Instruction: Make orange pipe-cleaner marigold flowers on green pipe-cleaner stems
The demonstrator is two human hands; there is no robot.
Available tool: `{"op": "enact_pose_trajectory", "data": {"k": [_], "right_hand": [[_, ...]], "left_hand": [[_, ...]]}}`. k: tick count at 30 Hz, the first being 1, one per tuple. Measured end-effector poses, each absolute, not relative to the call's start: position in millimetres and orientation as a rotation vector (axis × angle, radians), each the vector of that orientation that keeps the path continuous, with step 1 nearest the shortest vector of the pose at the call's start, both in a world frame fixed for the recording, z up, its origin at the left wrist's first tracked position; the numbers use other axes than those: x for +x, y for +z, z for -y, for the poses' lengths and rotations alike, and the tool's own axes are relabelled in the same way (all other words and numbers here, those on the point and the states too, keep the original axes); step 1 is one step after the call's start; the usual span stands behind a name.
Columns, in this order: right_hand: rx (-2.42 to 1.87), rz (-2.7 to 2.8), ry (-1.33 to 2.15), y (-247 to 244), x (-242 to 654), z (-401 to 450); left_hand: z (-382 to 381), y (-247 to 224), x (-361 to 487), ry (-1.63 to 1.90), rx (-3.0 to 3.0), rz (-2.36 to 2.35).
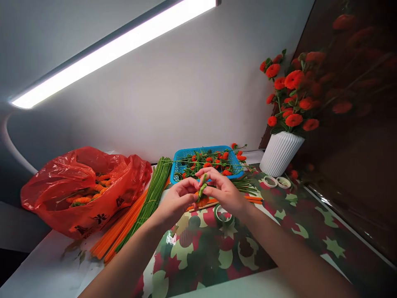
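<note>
Left hand point(177, 200) and right hand point(228, 195) pinch the green-and-orange piece point(202, 189); its long axis slants between their fingertips, by the basket's point(173, 167) near edge.

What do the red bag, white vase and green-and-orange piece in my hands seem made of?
Red bag: thin plastic, glossy and crinkled. White vase: ceramic or plastic, I can't tell; its ribbed surface looks fairly matte. Green-and-orange piece: perhaps fuzzy chenille, judging by its soft, dull look, but partly covered.
</note>
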State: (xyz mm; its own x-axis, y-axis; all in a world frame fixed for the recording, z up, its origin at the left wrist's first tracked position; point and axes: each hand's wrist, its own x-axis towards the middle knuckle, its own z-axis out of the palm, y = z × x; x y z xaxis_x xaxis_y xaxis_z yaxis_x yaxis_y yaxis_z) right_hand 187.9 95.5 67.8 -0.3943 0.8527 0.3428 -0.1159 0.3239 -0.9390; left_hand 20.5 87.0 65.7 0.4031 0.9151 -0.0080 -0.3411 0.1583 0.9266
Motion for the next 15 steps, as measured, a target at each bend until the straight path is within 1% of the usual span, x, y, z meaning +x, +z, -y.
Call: {"op": "enact_pose_trajectory", "data": {"k": [2, 5, 9, 11, 15], "right_hand": [[-0.695, 1.544, 1.157, 65, 184, -93], [-0.726, 1.504, 0.931, 63, 179, -86], [-0.804, 1.528, 0.577, 65, 176, -78], [-0.817, 1.538, 0.535, 66, 177, -77], [-0.782, 1.533, 0.674, 67, 180, -80]], "left_hand": [[-87, 68, 20, 1.027, 0.976, -0.703], [-86, 70, 19, 1.077, 0.922, -0.720], [-83, 73, 21, 1.108, 1.039, -0.733], [-81, 74, 23, 1.121, 1.164, -0.733], [-77, 76, 23, 1.179, 1.334, -0.772]]}}
